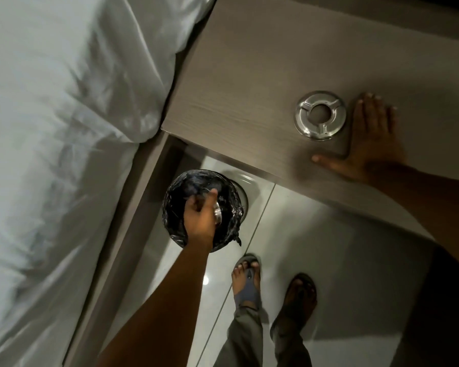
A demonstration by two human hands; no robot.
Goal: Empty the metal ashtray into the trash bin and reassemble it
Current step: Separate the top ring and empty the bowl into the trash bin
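- The counter (249,83) is a pale wood-grain top filling the upper right of the view, its front edge running on a slant from the left down toward the right.
- A bed with crumpled white bedding (64,128) fills the left side and butts against the counter's left end.
- Below the counter lies a glossy, light tiled floor (316,247) with a thin grout line running on a diagonal.
- The person's two feet in dark sandals (247,282) stand on the tiles, with grey-green trouser legs above them.
- The trash bin (223,186) stands on the floor, half tucked under the counter's front edge, lined with a crinkled black bag; its round mouth faces straight up at the camera.
- The left hand (200,215) reaches down over the bin's mouth, fingers curled around a small shiny metal piece, the ashtray bowl (217,214). The piece is mostly hidden by the hand, so which way it tips cannot be told.
- The ashtray lid (320,115), a round metal ring with a central hole and three radial grooves, lies flat on the counter with its grooved face up. Being round, it has no long axis.
- The right hand (368,136) rests flat and released on the counter just beside the lid's right edge, fingers pointing away from the person, thumb spread leftward below the lid, grasping nothing.
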